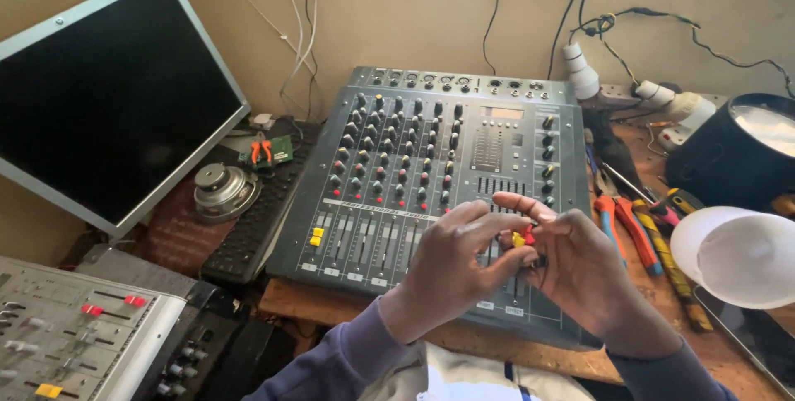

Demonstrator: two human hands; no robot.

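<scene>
Both hands met over the lower right of the grey audio mixer. Left hand pinched a small yellow cap between thumb and fingertips; right hand pinched a small red cap right against it, index finger stretched out above. Risk as I saw it — the caps were tiny and held only at the fingertips, so a slip could drop one among the faders or off the wooden bench edge (hard to find there). Wrists angled inward, palms half facing each other. Pliers lay just right of the mixer.
</scene>
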